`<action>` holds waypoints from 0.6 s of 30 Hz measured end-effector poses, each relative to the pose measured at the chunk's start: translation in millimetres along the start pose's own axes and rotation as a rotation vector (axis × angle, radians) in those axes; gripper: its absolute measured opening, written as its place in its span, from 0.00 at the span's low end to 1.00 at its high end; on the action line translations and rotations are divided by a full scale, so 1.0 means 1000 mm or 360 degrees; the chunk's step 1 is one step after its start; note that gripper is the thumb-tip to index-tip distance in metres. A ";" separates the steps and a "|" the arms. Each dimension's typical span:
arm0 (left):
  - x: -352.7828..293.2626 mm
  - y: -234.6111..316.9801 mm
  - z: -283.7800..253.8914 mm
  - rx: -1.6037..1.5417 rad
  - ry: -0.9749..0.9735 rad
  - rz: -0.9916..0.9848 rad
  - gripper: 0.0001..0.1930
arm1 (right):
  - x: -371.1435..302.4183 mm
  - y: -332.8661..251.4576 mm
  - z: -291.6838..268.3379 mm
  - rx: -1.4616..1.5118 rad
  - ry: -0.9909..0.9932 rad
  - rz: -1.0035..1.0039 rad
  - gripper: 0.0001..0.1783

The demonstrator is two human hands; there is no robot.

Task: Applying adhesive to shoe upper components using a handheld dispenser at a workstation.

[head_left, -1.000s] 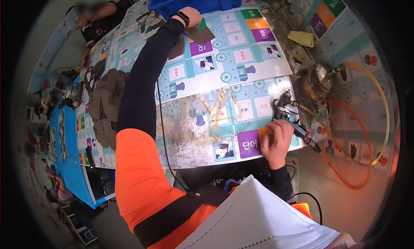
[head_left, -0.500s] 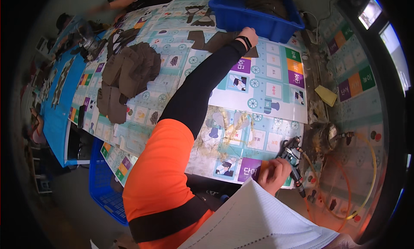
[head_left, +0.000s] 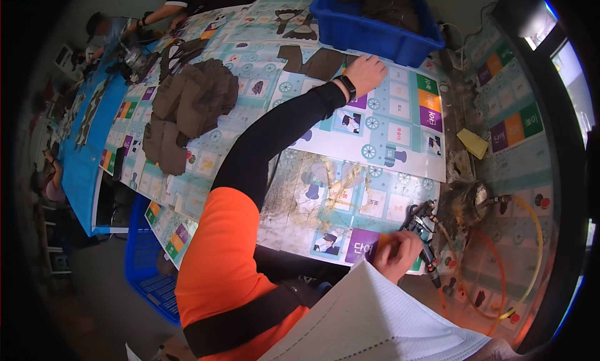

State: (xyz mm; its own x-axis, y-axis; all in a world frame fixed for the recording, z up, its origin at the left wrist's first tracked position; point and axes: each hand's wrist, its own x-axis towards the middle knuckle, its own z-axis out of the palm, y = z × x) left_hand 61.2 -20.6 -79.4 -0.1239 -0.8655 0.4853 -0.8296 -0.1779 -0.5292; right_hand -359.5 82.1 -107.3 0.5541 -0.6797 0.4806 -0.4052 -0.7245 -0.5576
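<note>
My left hand (head_left: 367, 74), palm down with fingers stretched out, is over the end of a short row of dark brown flat pieces (head_left: 324, 64) on the table. It covers part of the row, and a wristband shows behind it. My right hand (head_left: 398, 253) is at the near right edge of the table with its fingers curled. Right beside its knuckles is a metal spray gun (head_left: 423, 227) with a hose. What the curled fingers hold, if anything, is hidden. White fabric (head_left: 369, 314) hides the right forearm.
A blue tub (head_left: 375, 41) of brown pieces stands at the far edge. Left of my arm is a heap of brown pieces (head_left: 190, 98). A blue basket (head_left: 147, 280) is below the table. Yellow and orange hoses (head_left: 536, 261) loop at right. Other people work at the far left.
My left hand has come away from the tub, nearer and slightly right, and its fingers have straightened. The left elbow has drawn left. My right hand and the spray gun have stayed put.
</note>
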 end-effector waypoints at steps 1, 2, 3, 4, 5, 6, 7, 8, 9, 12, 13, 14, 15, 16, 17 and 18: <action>-0.011 0.008 -0.016 -0.0162 0.0060 -0.0133 0.11 | 0.001 0.000 0.000 0.0010 0.0049 0.0024 0.14; -0.022 0.015 -0.032 -0.0354 0.0160 -0.0223 0.13 | 0.001 0.001 0.000 -0.0015 -0.0002 0.0014 0.14; -0.034 0.018 -0.049 -0.0336 0.0118 -0.0257 0.13 | 0.002 0.001 0.000 -0.0007 0.0015 -0.0042 0.14; -0.049 0.020 -0.066 -0.0478 0.0028 -0.0277 0.14 | 0.002 0.001 -0.001 0.0021 0.0076 -0.0068 0.14; -0.064 0.020 -0.084 -0.0655 -0.0090 -0.0261 0.16 | 0.001 0.001 -0.001 0.0024 0.0090 -0.0060 0.15; -0.079 0.018 -0.101 -0.0763 -0.0169 -0.0320 0.17 | 0.001 0.001 -0.002 -0.0002 0.0034 -0.0074 0.15; -0.095 0.013 -0.118 -0.0852 -0.0243 -0.0373 0.15 | 0.000 0.001 -0.003 -0.0001 0.0049 -0.0091 0.15; -0.113 0.004 -0.136 -0.0937 -0.0203 -0.0390 0.14 | 0.000 0.001 -0.003 0.0022 0.0111 -0.0082 0.15; -0.131 -0.010 -0.152 -0.0986 -0.0196 -0.0407 0.14 | -0.001 0.001 -0.003 0.0032 0.0122 -0.0077 0.15; -0.196 -0.072 -0.201 -0.0826 -0.0151 -0.0916 0.15 | -0.004 0.001 -0.003 -0.0001 0.0146 -0.0127 0.14; -0.226 -0.097 -0.220 -0.0711 -0.0240 -0.1089 0.16 | -0.005 0.001 -0.003 -0.0018 0.0075 -0.0163 0.14; -0.258 -0.120 -0.237 -0.0582 -0.0162 -0.1215 0.16 | -0.007 0.001 -0.003 0.0012 0.0064 -0.0114 0.14; -0.290 -0.143 -0.254 -0.0465 -0.0224 -0.1456 0.18 | -0.009 0.001 -0.002 -0.0012 0.0017 -0.0154 0.14; -0.323 -0.164 -0.269 -0.0379 -0.0284 -0.1675 0.20 | -0.011 0.001 -0.001 0.0012 0.0062 -0.0100 0.14; -0.355 -0.182 -0.283 -0.0227 -0.0383 -0.1807 0.23 | -0.012 0.001 -0.001 0.0017 0.0053 -0.0108 0.13; -0.386 -0.193 -0.292 -0.0171 -0.0333 -0.1815 0.23 | -0.013 0.001 0.000 0.0024 0.0080 -0.0126 0.12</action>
State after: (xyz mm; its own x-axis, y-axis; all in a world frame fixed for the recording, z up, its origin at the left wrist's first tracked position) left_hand 110.1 484.8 38.6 0.8078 -0.2912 0.5124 -0.4452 -0.8713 0.2067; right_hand -367.1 90.7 -114.2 0.5466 -0.6257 0.5565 -0.3504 -0.7745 -0.5266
